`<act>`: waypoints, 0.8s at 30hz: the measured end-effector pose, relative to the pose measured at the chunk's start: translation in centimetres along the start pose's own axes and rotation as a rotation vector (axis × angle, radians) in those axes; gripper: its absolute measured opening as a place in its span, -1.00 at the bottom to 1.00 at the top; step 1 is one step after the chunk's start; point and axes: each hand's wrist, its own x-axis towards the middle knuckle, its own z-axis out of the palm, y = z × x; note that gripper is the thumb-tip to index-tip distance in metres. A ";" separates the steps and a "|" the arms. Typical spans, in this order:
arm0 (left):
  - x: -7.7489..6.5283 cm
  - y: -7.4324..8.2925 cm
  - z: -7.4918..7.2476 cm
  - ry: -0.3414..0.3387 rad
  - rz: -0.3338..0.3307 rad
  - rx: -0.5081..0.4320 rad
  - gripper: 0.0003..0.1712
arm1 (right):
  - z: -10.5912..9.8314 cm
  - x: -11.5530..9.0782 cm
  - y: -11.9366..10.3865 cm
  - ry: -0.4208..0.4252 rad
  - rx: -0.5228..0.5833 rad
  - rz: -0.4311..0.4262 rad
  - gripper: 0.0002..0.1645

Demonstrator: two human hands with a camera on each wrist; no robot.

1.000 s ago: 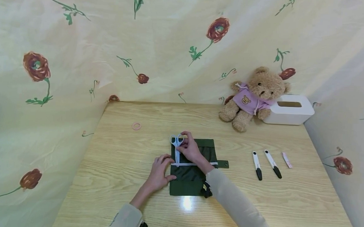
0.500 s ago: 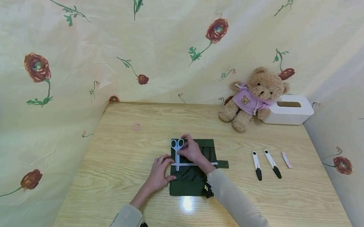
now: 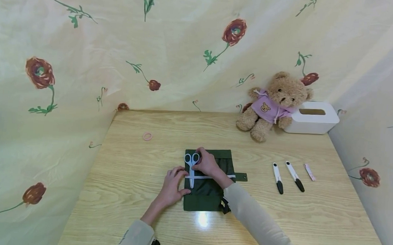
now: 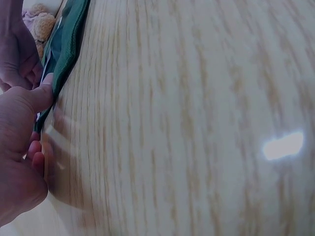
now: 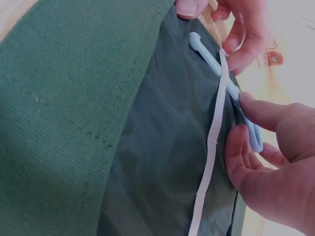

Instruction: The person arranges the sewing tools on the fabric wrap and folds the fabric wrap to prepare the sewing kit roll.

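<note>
White scissors [image 3: 192, 172] lie slanted on a dark green cloth roll-up pouch [image 3: 201, 203], blades tucked under its white elastic band [image 5: 210, 147]. The tip shows past the band. My right hand [image 3: 208, 164] pinches the scissors near the handles, thumb on top and fingers below. At the pouch's left edge my left hand [image 3: 170, 186] holds the cloth, fingers curled by the band's end and thumb lower down on the cloth. The left wrist view has the left thumb [image 4: 43, 94] over the green edge; part of the grip is hidden there.
A strap with a snap [image 3: 241, 176] sticks out from the pouch's right side. Farther right lie two white pens with black ends [image 3: 276, 178] and a small pink-and-white strip [image 3: 309, 172]. A pink ring [image 3: 147, 136], teddy bear [image 3: 271, 107] and white tissue box [image 3: 315, 122] are farther back.
The scissors have slid toward me under the elastic band, so more blade shows past it. My right hand has moved down slightly with them; the left hand has stayed in place.
</note>
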 end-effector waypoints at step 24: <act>0.2 -0.2 -0.1 -0.049 -0.031 -0.007 -0.36 | -0.2 -0.7 -0.3 -0.086 -0.095 -0.009 -0.32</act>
